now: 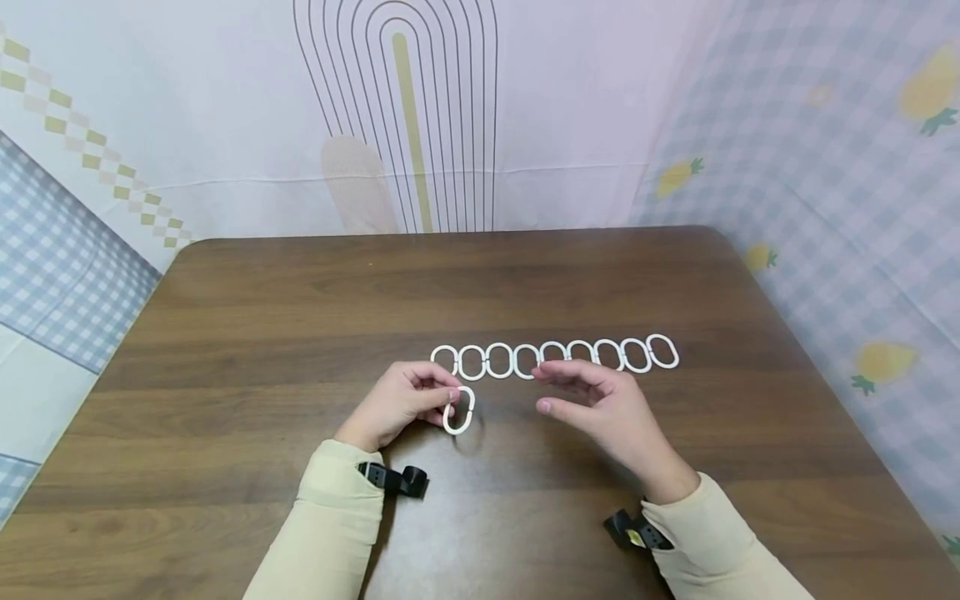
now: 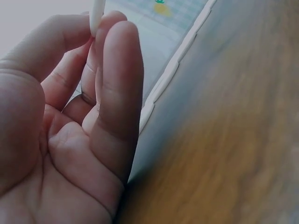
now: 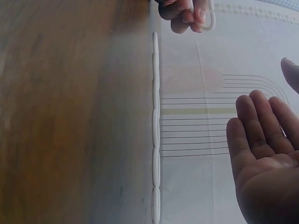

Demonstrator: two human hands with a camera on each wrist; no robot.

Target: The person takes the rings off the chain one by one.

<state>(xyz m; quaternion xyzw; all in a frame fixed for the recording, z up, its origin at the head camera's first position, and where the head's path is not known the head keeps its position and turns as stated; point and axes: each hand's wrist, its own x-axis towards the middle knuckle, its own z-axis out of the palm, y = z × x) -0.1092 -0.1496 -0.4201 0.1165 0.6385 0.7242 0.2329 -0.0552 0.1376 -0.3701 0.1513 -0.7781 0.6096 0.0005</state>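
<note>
A white oval ring point(image 1: 472, 409) with a small break in its side is pinched between the thumb and fingers of my left hand point(image 1: 397, 406), held above the table. Only part of it, a thin white piece point(image 2: 96, 18), appears at the fingertips in the left wrist view. Beyond both hands lies a row of similar white rings point(image 1: 500, 345), side by side; whether they are joined I cannot tell. My right hand point(image 1: 606, 408) hovers just in front of that row, thumb apart from the fingers, holding nothing. Its fingers cover part of some rings.
The brown wooden table point(image 1: 225, 367) stretches to both sides of the hands. Behind it hangs a pale patterned cloth point(image 1: 570, 100), with a checked cloth point(image 1: 847, 250) on the right. Black straps with small cameras point(image 1: 393, 479) sit on both wrists.
</note>
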